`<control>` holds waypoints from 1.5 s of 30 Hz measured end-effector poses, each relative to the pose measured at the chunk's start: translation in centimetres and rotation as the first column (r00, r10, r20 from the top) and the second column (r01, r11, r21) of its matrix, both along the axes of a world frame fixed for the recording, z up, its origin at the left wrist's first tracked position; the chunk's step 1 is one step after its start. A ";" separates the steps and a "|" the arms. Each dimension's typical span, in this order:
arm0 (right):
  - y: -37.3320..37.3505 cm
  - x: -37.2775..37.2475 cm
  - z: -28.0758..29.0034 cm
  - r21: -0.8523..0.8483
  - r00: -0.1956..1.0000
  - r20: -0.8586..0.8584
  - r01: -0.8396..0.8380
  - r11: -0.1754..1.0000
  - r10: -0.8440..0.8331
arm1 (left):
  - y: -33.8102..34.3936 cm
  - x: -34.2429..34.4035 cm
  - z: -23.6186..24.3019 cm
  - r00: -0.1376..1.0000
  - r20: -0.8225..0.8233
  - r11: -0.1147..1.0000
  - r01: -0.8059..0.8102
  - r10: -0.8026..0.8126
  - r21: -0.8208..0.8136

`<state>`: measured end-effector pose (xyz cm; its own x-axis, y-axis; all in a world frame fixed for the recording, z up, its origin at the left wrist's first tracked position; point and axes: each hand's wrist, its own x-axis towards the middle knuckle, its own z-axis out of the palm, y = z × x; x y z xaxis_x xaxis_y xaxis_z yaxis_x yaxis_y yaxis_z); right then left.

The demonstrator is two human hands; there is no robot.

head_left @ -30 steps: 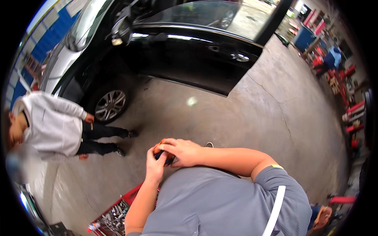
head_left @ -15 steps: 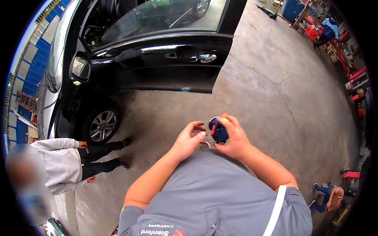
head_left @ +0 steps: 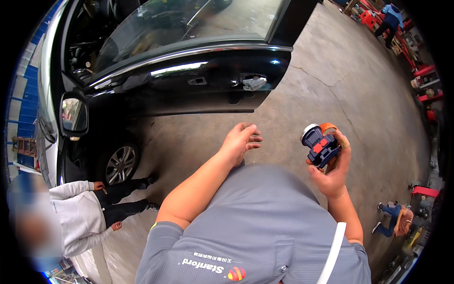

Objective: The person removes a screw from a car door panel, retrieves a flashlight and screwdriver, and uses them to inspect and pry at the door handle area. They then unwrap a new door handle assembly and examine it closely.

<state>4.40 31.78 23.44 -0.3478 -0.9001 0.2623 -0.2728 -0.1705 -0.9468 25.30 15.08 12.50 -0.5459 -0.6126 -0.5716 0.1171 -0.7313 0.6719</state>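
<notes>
My right hand (head_left: 335,179) is closed round a small dark-blue device (head_left: 313,138) with red parts, a round white rim at one end and an orange piece at its top. I cannot tell its exact kind. It is held up in front of me, to the right of my body. My left hand (head_left: 240,143) is empty, with its fingers apart, and stays well clear of the device. Beyond my left hand stands the opened door (head_left: 175,90) of a black car. A handle (head_left: 254,83) sits near the door's right end.
A side mirror (head_left: 74,116) sticks out at the left, above a front wheel (head_left: 121,164). A person in a grey sweatshirt (head_left: 80,213) stands close at my left. Two more people are farther off at the right, near red equipment (head_left: 425,190). Concrete floor (head_left: 378,123) lies between.
My hands have come apart. The right has moved right with the device, turning its red parts into view. The left has risen slightly. The car door appears shifted as my view turned.
</notes>
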 end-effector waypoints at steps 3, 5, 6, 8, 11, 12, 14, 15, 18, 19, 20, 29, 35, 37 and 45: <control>-3.9 -0.5 0.7 -0.035 0.999 -0.039 -0.018 0.999 0.016 | -4.5 -1.2 -0.8 0.999 -0.028 0.999 0.032 -0.032 0.002; -5.6 -0.8 0.5 -0.041 0.991 -0.134 -0.025 0.999 0.019 | -6.2 -1.3 -1.8 0.997 -0.054 0.998 0.059 -0.058 0.013; -6.4 -0.9 0.4 -0.042 0.983 -0.180 -0.031 0.999 0.023 | -7.0 -1.4 -2.1 0.995 -0.077 0.997 0.065 -0.063 0.029; -8.2 -0.9 0.9 -0.013 0.980 -0.194 -0.035 0.999 0.032 | -8.4 -1.9 -2.0 0.991 -0.112 0.995 0.083 -0.075 0.062; -9.9 -1.2 0.9 0.017 0.985 -0.174 -0.013 1.000 0.016 | -10.1 -3.1 -1.9 0.988 -0.117 0.988 0.112 -0.099 0.102; -10.3 -1.4 0.8 0.025 0.987 -0.161 -0.002 1.000 0.006 | -10.5 -3.4 -1.8 0.988 -0.129 0.988 0.100 -0.084 0.119; -11.5 -2.3 0.7 0.028 0.968 -0.247 -0.042 0.999 0.048 | -10.6 -3.5 -2.0 0.989 -0.148 0.987 0.049 -0.026 0.155; -11.9 -2.7 0.7 0.031 0.955 -0.289 -0.066 0.997 0.072 | -10.7 -3.6 -1.8 0.989 -0.151 0.984 0.023 0.004 0.176; -13.5 -4.2 0.2 0.056 0.979 -0.182 -0.078 0.995 0.087 | -11.4 -4.8 -1.6 0.974 -0.207 0.971 -0.044 0.094 0.235; -14.0 -4.8 0.1 0.050 0.973 -0.198 -0.110 0.993 0.118 | -11.5 -4.9 -1.6 0.959 -0.254 0.966 -0.059 0.125 0.252; -14.7 -5.5 0.0 0.044 0.965 -0.214 -0.145 0.988 0.151 | -11.4 -5.1 -1.6 0.940 -0.301 0.960 -0.077 0.159 0.269; -18.5 -9.9 -0.4 0.091 0.911 -0.189 -0.354 0.931 0.366 | -9.9 -7.4 -0.5 0.826 -0.337 0.855 -0.294 0.452 0.427; -19.7 -11.1 0.2 0.103 0.861 -0.179 -0.465 0.880 0.476 | -8.0 -8.5 -0.6 0.819 -0.376 0.885 -0.310 0.434 0.347; -19.9 -11.4 0.3 0.106 0.852 -0.188 -0.477 0.873 0.488 | -7.8 -8.7 -0.5 0.810 -0.385 0.885 -0.326 0.443 0.333; -20.3 -12.1 0.3 0.125 0.825 -0.222 -0.504 0.855 0.519 | -7.5 -9.5 -0.3 0.797 -0.336 0.856 -0.405 0.502 0.321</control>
<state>-7.69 11.49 23.73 0.2335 -0.9476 0.2181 -0.3809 -0.2955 -0.8761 15.84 7.58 12.23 -0.4433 -0.7305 -0.5195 0.6907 -0.6478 0.3214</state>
